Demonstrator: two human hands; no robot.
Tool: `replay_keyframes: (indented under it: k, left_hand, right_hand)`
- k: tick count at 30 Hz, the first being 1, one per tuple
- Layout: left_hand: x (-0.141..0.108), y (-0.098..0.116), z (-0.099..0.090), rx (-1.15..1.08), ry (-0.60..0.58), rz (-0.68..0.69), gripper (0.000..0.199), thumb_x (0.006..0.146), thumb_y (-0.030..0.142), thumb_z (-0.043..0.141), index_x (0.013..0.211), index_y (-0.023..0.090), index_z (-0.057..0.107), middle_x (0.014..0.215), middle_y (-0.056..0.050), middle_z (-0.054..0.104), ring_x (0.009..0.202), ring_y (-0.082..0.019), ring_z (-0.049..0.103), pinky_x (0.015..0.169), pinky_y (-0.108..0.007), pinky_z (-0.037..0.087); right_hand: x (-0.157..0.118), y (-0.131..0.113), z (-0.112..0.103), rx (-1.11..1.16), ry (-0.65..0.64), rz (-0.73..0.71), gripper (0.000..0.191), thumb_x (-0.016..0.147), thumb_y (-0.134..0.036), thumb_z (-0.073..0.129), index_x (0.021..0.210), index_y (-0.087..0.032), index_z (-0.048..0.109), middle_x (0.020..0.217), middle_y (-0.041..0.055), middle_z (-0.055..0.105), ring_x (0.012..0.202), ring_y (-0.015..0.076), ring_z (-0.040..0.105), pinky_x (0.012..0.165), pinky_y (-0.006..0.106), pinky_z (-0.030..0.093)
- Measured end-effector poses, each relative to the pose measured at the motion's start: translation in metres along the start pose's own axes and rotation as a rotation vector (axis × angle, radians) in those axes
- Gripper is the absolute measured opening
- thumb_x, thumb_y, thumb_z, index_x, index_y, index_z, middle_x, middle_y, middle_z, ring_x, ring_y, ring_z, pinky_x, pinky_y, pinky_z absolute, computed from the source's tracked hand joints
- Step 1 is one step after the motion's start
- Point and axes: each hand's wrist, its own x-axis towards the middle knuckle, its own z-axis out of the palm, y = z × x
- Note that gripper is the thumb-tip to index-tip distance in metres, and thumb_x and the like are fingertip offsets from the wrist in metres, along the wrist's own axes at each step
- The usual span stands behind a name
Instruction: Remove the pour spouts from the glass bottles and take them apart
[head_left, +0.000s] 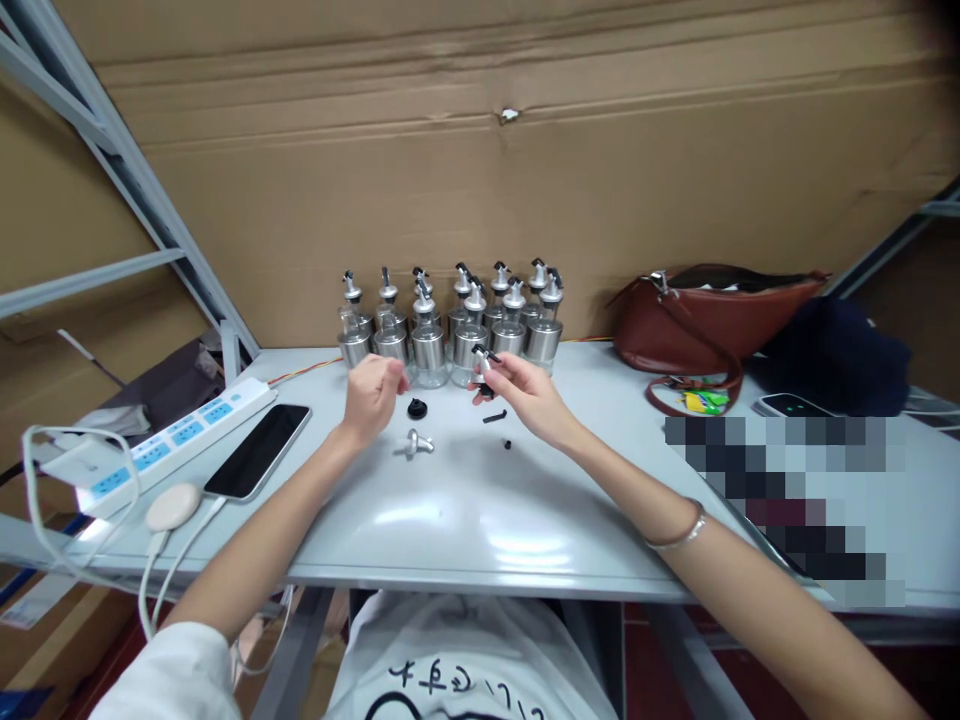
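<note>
Head view: right hand (531, 393) pinched a pourer top (482, 358), left hand (373, 396) curled closed, any contents hidden, while a black strip (495, 416) lay left-to-right just near of the right hand.

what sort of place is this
Probably a makeshift workbench in a storeroom or workshop, judging by the grey metal frame, brown cardboard backing and cluster of glass-and-steel bottles with black-tipped spouts.

Creased brown cardboard (315, 190) stands like a wall behind the pale, glossy tabletop (607, 545), with a small ragged hole (509, 116) near its upper middle. Grey metal framing (139, 190) slants up the left side; white light glares off the tabletop's front. Below shows a dark red surface (641, 655).
</note>
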Motion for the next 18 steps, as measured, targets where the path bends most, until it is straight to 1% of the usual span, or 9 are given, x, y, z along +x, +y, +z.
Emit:
replay_keyframes:
  k: [1,2,4,5,7,10,12,15,18]
  left_hand:
    - [-0.007,0.008,0.003,-0.009,-0.074,0.028,0.067,0.094,0.060,0.013,0.062,0.020,0.057,0.057,-0.003,0.061,0.059,-0.016,0.057,0.069,-0.032,0.042]
    - [-0.013,0.016,0.006,-0.017,-0.152,0.056,0.066,0.091,0.066,0.018,0.068,0.020,0.061,0.061,-0.003,0.064,0.060,-0.015,0.058,0.067,-0.032,0.041]
    - [-0.022,0.031,0.015,-0.021,-0.277,0.099,0.063,0.078,0.078,0.038,0.079,0.020,0.064,0.065,-0.001,0.065,0.058,-0.015,0.058,0.065,-0.031,0.039]
    - [-0.025,0.037,0.019,-0.010,-0.329,0.105,0.064,0.072,0.080,0.045,0.083,0.020,0.063,0.066,-0.001,0.065,0.056,-0.015,0.057,0.065,-0.031,0.038]
    - [-0.029,0.045,0.023,0.039,-0.416,0.093,0.066,0.070,0.079,0.049,0.093,0.018,0.061,0.070,-0.001,0.064,0.058,-0.016,0.056,0.067,-0.032,0.038]
    - [-0.027,0.045,0.018,0.119,-0.497,0.091,0.071,0.072,0.077,0.049,0.108,0.017,0.055,0.091,-0.008,0.065,0.083,-0.024,0.059,0.079,-0.037,0.040]
    - [-0.022,0.038,0.011,0.122,-0.566,0.049,0.064,0.077,0.072,0.048,0.109,0.017,0.053,0.105,-0.011,0.061,0.094,-0.027,0.057,0.082,-0.039,0.040]
    - [-0.015,0.025,0.002,0.084,-0.721,-0.075,0.041,0.093,0.054,0.033,0.098,0.018,0.053,0.092,-0.007,0.061,0.080,-0.021,0.056,0.072,-0.032,0.041]
    - [-0.015,0.018,0.002,0.083,-0.823,-0.073,0.034,0.096,0.042,0.031,0.085,0.020,0.054,0.076,-0.002,0.059,0.069,-0.018,0.054,0.065,-0.029,0.037]
  right_hand:
    - [-0.003,0.003,0.000,-0.019,-0.023,-0.003,0.042,0.069,-0.057,0.071,0.083,-0.019,0.058,0.080,0.0024,0.070,0.067,0.0153,0.066,0.067,0.030,0.053]
    - [-0.006,0.005,0.001,-0.032,-0.050,-0.002,0.041,0.070,-0.056,0.071,0.084,-0.019,0.056,0.081,0.0028,0.070,0.069,0.0162,0.067,0.069,0.031,0.053]
    - [-0.013,0.009,0.002,-0.042,-0.098,0.011,0.041,0.070,-0.053,0.071,0.084,-0.020,0.053,0.081,0.0030,0.070,0.072,0.0177,0.069,0.071,0.033,0.053]
    - [-0.015,0.010,0.003,-0.040,-0.111,0.018,0.041,0.069,-0.052,0.072,0.082,-0.020,0.051,0.080,0.0028,0.070,0.073,0.0181,0.069,0.071,0.033,0.053]
    - [-0.019,0.011,0.006,-0.043,-0.120,0.014,0.041,0.069,-0.050,0.074,0.078,-0.021,0.047,0.079,0.0023,0.070,0.073,0.0183,0.069,0.070,0.032,0.053]
    - [-0.021,0.010,0.007,-0.049,-0.112,-0.008,0.040,0.069,-0.047,0.074,0.076,-0.021,0.045,0.078,0.0013,0.069,0.074,0.0182,0.069,0.070,0.031,0.053]
    - [-0.020,0.011,0.007,-0.040,-0.100,-0.011,0.038,0.070,-0.047,0.073,0.080,-0.021,0.048,0.082,0.0021,0.070,0.077,0.0184,0.069,0.074,0.033,0.053]
    - [-0.017,0.015,0.004,-0.034,-0.083,0.014,0.039,0.071,-0.051,0.071,0.086,-0.020,0.052,0.085,0.0045,0.072,0.076,0.0181,0.068,0.077,0.035,0.053]
    - [-0.016,0.018,0.001,-0.024,-0.079,0.022,0.040,0.071,-0.053,0.071,0.085,-0.020,0.052,0.078,0.0036,0.071,0.072,0.0174,0.068,0.076,0.035,0.052]
